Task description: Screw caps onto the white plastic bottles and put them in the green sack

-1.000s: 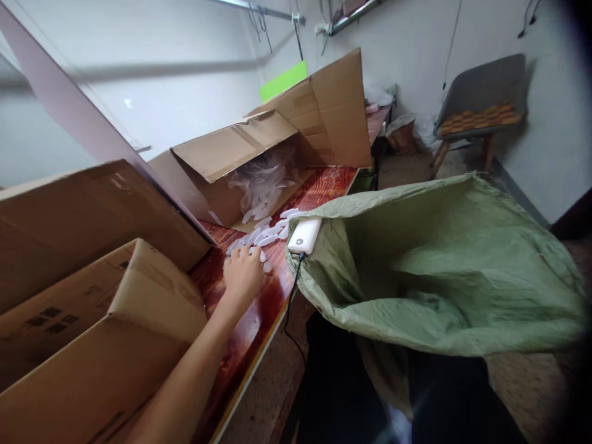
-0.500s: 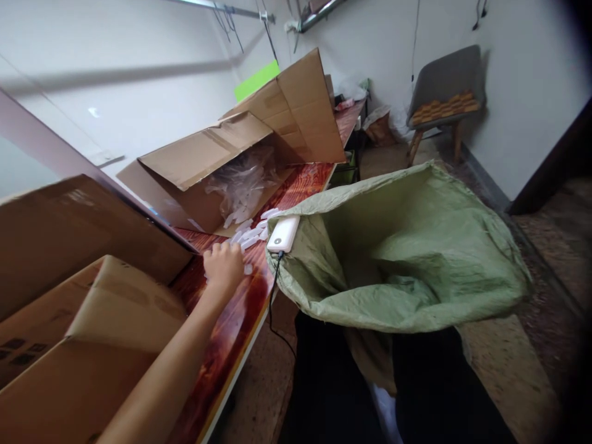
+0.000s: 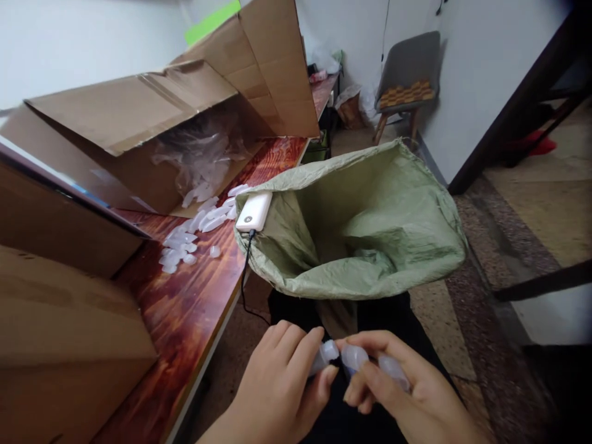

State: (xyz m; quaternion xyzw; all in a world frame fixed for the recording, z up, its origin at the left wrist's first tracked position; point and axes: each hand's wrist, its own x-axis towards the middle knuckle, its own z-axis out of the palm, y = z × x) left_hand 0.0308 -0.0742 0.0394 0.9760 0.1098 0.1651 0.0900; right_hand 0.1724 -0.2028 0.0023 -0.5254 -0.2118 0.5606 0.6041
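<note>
Low in the head view, in front of my lap, my left hand (image 3: 284, 370) is closed around a small translucent plastic piece (image 3: 329, 350). Only its pale, cap-like end shows past the thumb and forefinger. Close by on the right, my right hand (image 3: 393, 376) pinches a rounded translucent plastic part (image 3: 354, 356). A second translucent part (image 3: 394, 371) lies within the same fingers. The two hands' pieces nearly meet; I cannot tell whether they touch. Several whitish plastic pieces (image 3: 214, 218) lie scattered on the reddish wood-grain table (image 3: 185, 308).
An open green woven sack (image 3: 398, 203) spreads beyond my hands. A white power bank (image 3: 254, 211) with a black cable (image 3: 244, 283) sits at its left rim. An open cardboard box (image 3: 129, 111) holds clear plastic bags (image 3: 203, 148). Another carton (image 3: 65, 320) stands left; a grey chair (image 3: 411, 68) stands behind.
My left hand has come from the pile on the table to my lap and now grips a plastic piece. My right hand has come into view holding translucent parts. The view has shifted.
</note>
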